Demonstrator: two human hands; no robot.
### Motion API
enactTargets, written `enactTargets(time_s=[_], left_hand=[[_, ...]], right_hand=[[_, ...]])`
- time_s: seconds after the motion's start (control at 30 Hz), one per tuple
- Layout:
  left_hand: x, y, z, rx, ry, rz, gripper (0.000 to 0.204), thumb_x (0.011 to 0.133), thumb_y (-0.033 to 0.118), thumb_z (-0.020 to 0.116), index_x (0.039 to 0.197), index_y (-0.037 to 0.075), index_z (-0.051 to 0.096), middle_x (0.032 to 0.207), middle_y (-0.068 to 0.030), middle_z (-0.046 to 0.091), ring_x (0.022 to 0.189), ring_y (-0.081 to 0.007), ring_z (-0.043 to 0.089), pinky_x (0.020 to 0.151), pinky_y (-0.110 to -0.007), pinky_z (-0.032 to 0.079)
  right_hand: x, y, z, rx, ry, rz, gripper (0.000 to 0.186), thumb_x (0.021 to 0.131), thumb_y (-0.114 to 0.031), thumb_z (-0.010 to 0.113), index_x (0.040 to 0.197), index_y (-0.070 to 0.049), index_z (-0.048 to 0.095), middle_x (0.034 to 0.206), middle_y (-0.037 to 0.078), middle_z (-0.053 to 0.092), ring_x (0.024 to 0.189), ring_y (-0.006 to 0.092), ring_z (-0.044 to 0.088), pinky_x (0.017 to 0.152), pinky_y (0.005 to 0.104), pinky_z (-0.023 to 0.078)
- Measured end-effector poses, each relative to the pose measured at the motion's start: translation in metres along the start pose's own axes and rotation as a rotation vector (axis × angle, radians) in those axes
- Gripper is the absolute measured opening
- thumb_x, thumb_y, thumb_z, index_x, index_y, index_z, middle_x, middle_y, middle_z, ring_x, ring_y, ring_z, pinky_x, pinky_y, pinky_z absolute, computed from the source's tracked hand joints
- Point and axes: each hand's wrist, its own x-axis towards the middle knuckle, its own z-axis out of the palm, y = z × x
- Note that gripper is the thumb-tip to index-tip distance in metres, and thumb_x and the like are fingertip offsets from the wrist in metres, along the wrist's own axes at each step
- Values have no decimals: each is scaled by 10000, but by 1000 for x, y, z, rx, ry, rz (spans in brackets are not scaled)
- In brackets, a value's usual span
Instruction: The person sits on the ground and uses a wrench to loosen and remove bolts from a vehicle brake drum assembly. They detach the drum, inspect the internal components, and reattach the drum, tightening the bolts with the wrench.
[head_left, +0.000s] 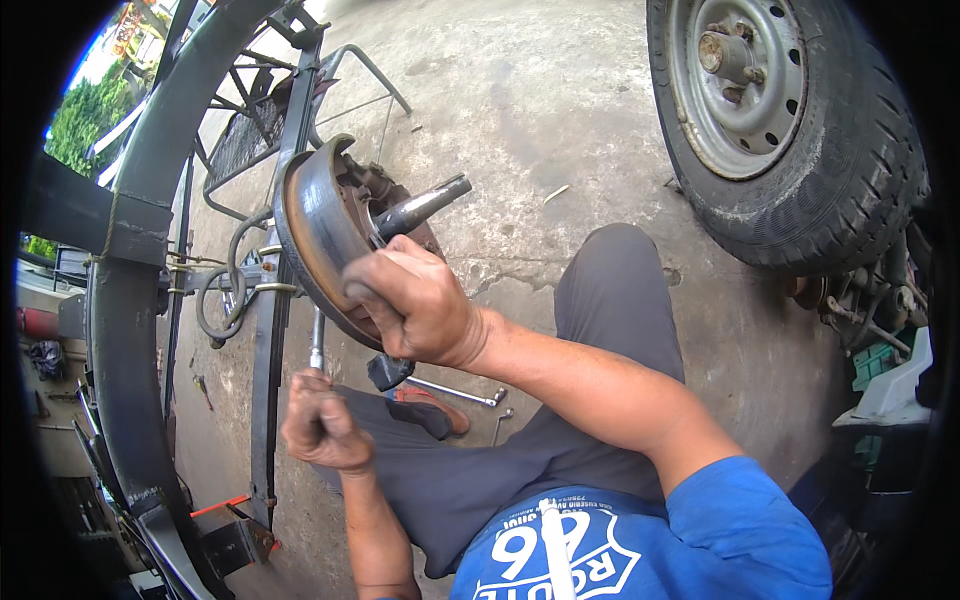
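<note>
In front of me a rusty brake assembly (325, 215), round with a broad rim, sits on the axle, and a bare steel spindle (428, 205) sticks out of it toward the upper right. My left hand (325, 425) is closed around the lower end of a metal wrench (317, 345), whose upper end goes out of sight behind the assembly. My right hand (415, 305) is curled shut against the face of the assembly, just below the spindle. Its fingers are slightly blurred, and whatever they grip is hidden.
A dark vehicle frame (135, 330) runs along the left side. At the upper right stands a large wheel with a tyre (830, 200). Two wrenches, one longer (450, 390) and one shorter (502, 425), lie on the concrete floor (530, 100) between my legs. A metal stand (365, 70) is at the back.
</note>
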Motion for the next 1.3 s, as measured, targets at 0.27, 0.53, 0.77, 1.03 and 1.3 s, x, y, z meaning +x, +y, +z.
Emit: enactTargets(time_s=[0.27, 0.53, 0.77, 1.03, 1.3], left_hand=[[123, -74, 9, -52, 60, -489, 351, 993, 263, 626, 726, 37, 595, 525, 41, 398, 467, -46, 356, 451, -258, 276], [127, -54, 8, -232, 134, -665, 271, 999, 222, 602, 773, 90, 532, 589, 41, 383, 469, -43, 306, 428, -242, 235], [73, -23, -7, -198, 296, -558, 228, 1034, 110, 496, 809, 81, 494, 600, 27, 337, 545, -68, 285, 550, -269, 294], [-42, 11, 15, 202, 64, -242, 241, 966, 116, 539, 747, 75, 447, 638, 0, 374, 631, -145, 370, 716, -322, 390], [107, -47, 24, 252, 189, -306, 281, 1017, 221, 551, 807, 35, 557, 617, 22, 413, 517, -49, 368, 463, -232, 309]], right_hand=[[-3, 2, 3, -33, 39, -26, 159, 828, -23, 695, 958, -45, 606, 731, 102, 600, 648, 306, 589, 663, 384, 428], [-5, 2, 0, 8, 11, -10, 176, 838, -24, 697, 985, -29, 601, 725, 81, 579, 634, 276, 561, 670, 378, 432], [-19, 7, -6, 111, -69, -62, 354, 698, -23, 732, 1019, -23, 584, 692, 51, 530, 650, 247, 527, 694, 388, 426], [-21, 11, -7, 148, -84, -77, 475, 598, -48, 742, 1045, -12, 586, 703, 39, 522, 652, 244, 507, 679, 394, 408], [-16, 11, -3, 136, -33, -78, 315, 730, -12, 721, 1025, -25, 612, 677, 30, 533, 603, 227, 494, 677, 378, 401]])
